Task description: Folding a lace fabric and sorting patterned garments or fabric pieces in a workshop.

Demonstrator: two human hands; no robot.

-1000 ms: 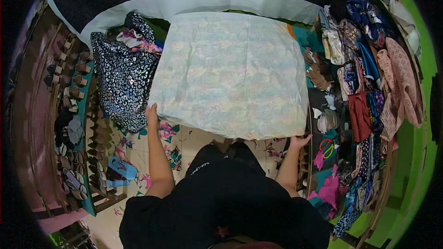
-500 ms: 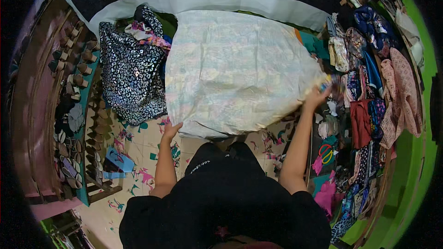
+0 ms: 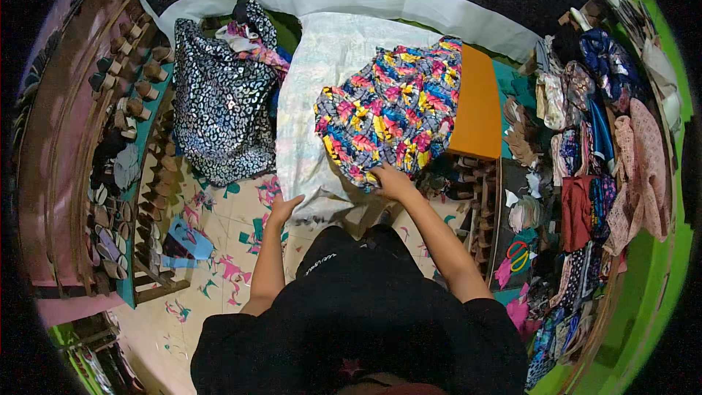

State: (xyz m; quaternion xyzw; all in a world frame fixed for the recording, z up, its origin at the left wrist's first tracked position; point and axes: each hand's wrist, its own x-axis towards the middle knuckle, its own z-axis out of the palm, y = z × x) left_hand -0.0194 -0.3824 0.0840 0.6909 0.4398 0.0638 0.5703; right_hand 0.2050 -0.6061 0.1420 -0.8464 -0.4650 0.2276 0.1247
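A large piece of printed fabric [image 3: 314, 51] lies over the work surface, pale wrong side up. Its right part is folded over to the left and shows a bright pattern of yellow, pink, blue and grey. At the near left corner, my left hand [image 3: 284, 210] pinches the pale edge. My right hand [image 3: 393, 181] grips the near edge of the folded-over, patterned part, right of my left hand. Beside the fabric on the left hangs a heap of black-and-silver spotted cloth [image 3: 227, 110].
An orange board [image 3: 475, 113] shows at the fabric's right. Further right are scissors [image 3: 518, 256] with red and yellow handles and stacked folded cloths [image 3: 576, 201]. Wooden shoe forms [image 3: 153, 69] line racks on the left. Pink and teal scraps [image 3: 232, 272] litter the tiled floor.
My right hand has brought the fabric's right side leftward and over, so the bright patterned face and the orange board now show. My left hand still holds the near left corner.
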